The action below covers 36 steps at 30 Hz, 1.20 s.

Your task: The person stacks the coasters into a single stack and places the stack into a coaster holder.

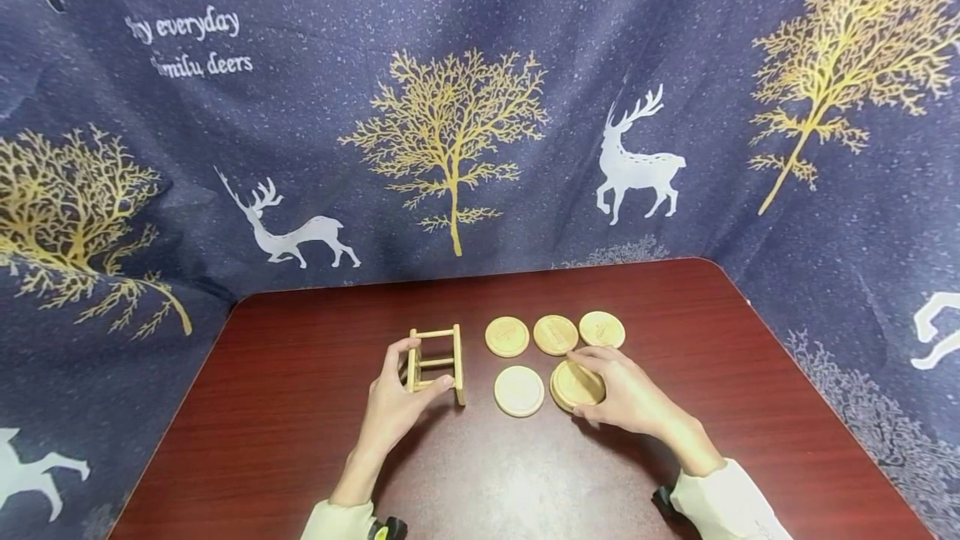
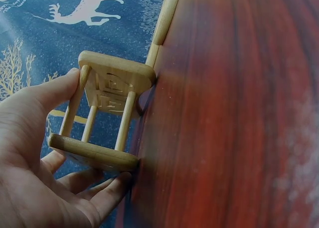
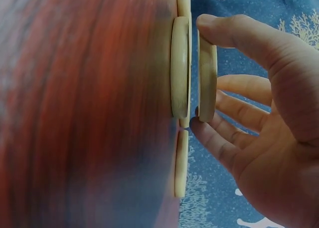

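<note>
My left hand [image 1: 386, 411] holds a small wooden coaster rack [image 1: 458, 361] upright on the table, left of the coasters. Thumb and fingers span its sides, and cut-out patterns mark its inner board [image 2: 117, 78] in the left wrist view. Between the thumb and fingertips of my right hand [image 1: 630, 390] is a round wooden coaster [image 3: 207, 83], pinched by its rim. Just under it lies another coaster [image 3: 180, 68], with a narrow gap between the two in the right wrist view. A pale coaster [image 1: 519, 391] lies flat between the rack and the right hand.
Behind the hands, a row of round coasters lies flat: a left one [image 1: 507, 337], a middle one [image 1: 556, 335] and a right one [image 1: 602, 330]. The reddish-brown table [image 1: 285, 407] meets a dark blue cloth [image 1: 525, 215] with deer and trees at its back edge.
</note>
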Each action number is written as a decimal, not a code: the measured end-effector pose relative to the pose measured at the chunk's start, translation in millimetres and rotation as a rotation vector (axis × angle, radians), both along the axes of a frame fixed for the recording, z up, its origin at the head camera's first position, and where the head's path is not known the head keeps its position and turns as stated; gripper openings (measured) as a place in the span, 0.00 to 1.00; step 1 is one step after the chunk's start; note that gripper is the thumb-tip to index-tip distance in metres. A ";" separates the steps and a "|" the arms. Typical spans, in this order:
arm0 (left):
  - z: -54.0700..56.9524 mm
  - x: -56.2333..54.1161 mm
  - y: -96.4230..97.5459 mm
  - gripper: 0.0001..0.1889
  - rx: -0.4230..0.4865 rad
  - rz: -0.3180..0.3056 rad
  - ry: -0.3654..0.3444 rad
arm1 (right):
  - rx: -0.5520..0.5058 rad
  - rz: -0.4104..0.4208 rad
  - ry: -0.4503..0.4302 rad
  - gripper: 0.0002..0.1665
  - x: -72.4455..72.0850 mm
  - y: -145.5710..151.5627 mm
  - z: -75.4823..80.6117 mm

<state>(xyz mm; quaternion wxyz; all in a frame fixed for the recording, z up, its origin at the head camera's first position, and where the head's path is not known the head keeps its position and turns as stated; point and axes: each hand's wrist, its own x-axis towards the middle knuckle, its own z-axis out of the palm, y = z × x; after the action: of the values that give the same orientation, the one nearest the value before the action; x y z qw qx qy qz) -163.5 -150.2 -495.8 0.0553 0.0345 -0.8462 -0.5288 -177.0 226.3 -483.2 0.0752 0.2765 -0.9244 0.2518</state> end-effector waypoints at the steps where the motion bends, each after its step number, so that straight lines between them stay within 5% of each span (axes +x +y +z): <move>1: 0.4 0.2 0.0 0.42 0.000 -0.001 -0.003 | 0.000 0.003 0.005 0.45 -0.1 0.0 -0.2; 36: 1.0 -0.9 -0.7 0.42 -0.013 0.005 -0.026 | 0.023 0.012 -0.025 0.45 -1.7 -2.2 -2.2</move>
<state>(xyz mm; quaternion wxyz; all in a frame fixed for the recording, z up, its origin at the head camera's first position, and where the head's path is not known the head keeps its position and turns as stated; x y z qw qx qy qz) -164.4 -150.9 -494.8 0.0459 0.0430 -0.8503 -0.5225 -178.7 224.1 -485.4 0.0586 0.2798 -0.9264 0.2450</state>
